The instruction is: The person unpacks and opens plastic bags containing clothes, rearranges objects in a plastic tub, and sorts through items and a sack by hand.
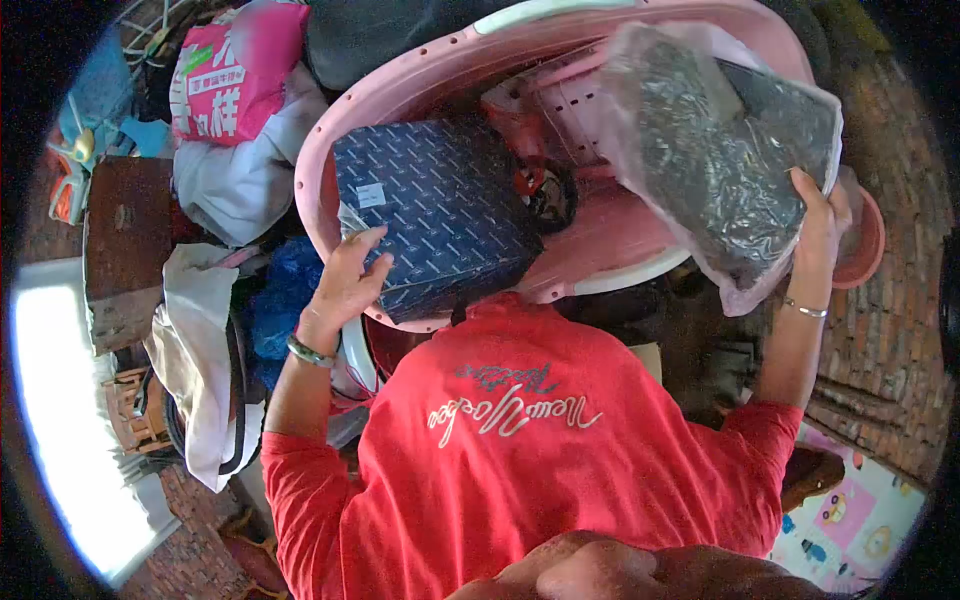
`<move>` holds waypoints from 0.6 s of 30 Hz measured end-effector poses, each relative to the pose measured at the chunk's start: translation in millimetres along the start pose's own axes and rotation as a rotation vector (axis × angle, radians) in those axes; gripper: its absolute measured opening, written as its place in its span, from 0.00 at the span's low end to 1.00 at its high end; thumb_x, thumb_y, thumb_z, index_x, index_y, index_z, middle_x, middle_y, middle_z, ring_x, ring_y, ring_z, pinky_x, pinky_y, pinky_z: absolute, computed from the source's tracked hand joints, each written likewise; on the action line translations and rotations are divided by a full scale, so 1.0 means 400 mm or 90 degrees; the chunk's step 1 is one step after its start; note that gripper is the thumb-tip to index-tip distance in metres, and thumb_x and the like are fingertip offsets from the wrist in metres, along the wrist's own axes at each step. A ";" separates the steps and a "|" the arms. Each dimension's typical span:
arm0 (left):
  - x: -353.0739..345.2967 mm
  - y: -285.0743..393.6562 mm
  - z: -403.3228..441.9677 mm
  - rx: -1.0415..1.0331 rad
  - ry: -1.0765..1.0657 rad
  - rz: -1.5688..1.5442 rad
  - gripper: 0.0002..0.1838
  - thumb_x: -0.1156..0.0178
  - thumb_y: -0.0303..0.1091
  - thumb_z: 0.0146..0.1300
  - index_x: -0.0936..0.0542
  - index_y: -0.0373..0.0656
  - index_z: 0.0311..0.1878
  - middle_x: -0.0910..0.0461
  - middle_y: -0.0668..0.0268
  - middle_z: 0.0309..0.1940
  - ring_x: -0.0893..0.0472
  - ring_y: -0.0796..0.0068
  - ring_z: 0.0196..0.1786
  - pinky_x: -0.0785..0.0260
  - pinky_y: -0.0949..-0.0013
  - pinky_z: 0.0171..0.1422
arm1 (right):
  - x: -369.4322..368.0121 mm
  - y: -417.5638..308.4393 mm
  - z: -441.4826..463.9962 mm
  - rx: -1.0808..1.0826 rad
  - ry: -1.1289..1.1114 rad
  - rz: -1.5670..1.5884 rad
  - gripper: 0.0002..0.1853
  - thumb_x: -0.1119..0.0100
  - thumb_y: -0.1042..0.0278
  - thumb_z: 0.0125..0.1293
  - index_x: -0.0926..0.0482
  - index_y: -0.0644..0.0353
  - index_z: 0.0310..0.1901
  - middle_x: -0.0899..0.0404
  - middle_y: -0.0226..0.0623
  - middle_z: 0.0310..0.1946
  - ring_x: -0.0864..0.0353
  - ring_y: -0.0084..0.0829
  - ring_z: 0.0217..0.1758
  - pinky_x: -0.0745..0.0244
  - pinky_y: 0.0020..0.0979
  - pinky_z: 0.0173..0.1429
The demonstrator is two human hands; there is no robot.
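Observation:
A large pink tub (322, 150) holds a dark blue patterned box (440, 200), which has a small white label on top. My left hand (355, 275) rests at the box's lower left corner, its fingers apart. On the right, my right hand (822, 215) grips the edge of a clear plastic bag (700, 150) with something dark and flat inside. That bag is raised over the right part of the tub. Between box and bag, a red and black item (545, 190) lies in the tub, partly hidden.
A pink printed package (240, 70) lies on pale cloth (230, 190) at the upper left. Below are a brown box (125, 240) and a blue plastic bag (288, 300). A round reddish basin (862, 240) stands at the right, on brick floor.

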State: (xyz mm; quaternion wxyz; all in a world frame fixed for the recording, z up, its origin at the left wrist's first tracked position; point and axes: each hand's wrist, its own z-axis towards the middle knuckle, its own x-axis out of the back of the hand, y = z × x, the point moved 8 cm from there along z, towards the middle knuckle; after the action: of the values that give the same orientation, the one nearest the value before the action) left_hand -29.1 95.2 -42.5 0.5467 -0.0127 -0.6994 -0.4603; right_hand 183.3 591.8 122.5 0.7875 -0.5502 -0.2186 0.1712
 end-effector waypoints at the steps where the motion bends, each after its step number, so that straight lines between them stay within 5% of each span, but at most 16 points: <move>1: 0.001 0.007 0.001 -0.015 -0.065 0.021 0.20 0.42 0.31 0.58 0.27 0.36 0.54 0.23 0.47 0.45 0.23 0.48 0.48 0.30 0.58 0.50 | 0.048 0.028 0.001 -0.025 0.046 -0.059 0.25 0.37 0.79 0.50 0.26 0.71 0.53 0.21 0.38 0.46 0.23 0.29 0.46 0.32 0.27 0.56; 4: 0.038 0.008 0.026 -0.030 -0.152 0.102 0.19 0.42 0.32 0.57 0.26 0.35 0.52 0.23 0.47 0.44 0.23 0.46 0.46 0.30 0.56 0.49 | 0.180 0.071 -0.014 -0.039 0.142 -0.022 0.24 0.36 0.78 0.51 0.25 0.71 0.52 0.21 0.39 0.45 0.22 0.31 0.44 0.29 0.29 0.53; 8: 0.077 0.063 0.111 -0.080 -0.104 0.157 0.18 0.42 0.32 0.58 0.26 0.37 0.51 0.20 0.48 0.38 0.21 0.48 0.42 0.29 0.56 0.47 | 0.275 0.065 -0.089 -0.095 0.220 0.013 0.23 0.37 0.79 0.52 0.27 0.69 0.53 0.22 0.40 0.45 0.20 0.35 0.44 0.24 0.34 0.49; 12: 0.000 0.156 0.232 -0.172 -0.141 0.078 0.20 0.42 0.30 0.59 0.27 0.38 0.56 0.19 0.52 0.40 0.18 0.60 0.41 0.27 0.64 0.43 | 0.432 0.220 -0.117 -0.246 0.338 -0.023 0.26 0.35 0.72 0.52 0.28 0.66 0.54 0.22 0.40 0.46 0.20 0.35 0.41 0.23 0.35 0.45; 16: -0.147 0.287 0.415 -0.105 -0.233 0.008 0.20 0.42 0.31 0.60 0.26 0.39 0.56 0.19 0.52 0.42 0.19 0.61 0.44 0.27 0.64 0.47 | 0.610 0.360 -0.126 -0.310 0.331 -0.004 0.28 0.34 0.65 0.52 0.28 0.65 0.55 0.23 0.39 0.47 0.21 0.36 0.40 0.25 0.35 0.47; 18: -0.246 0.352 0.523 -0.194 -0.221 -0.009 0.19 0.43 0.33 0.59 0.26 0.39 0.55 0.19 0.52 0.41 0.19 0.57 0.42 0.28 0.62 0.47 | 0.602 0.397 -0.144 -0.336 0.337 0.086 0.28 0.36 0.65 0.55 0.30 0.65 0.57 0.24 0.38 0.50 0.23 0.37 0.45 0.28 0.36 0.52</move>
State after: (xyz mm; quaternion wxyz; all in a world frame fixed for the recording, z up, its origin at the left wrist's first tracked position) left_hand -73.9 361.7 -25.8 0.4063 -0.1692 -0.7057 -0.5552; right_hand 412.9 722.5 -6.6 0.6347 -0.7726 -0.0074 0.0123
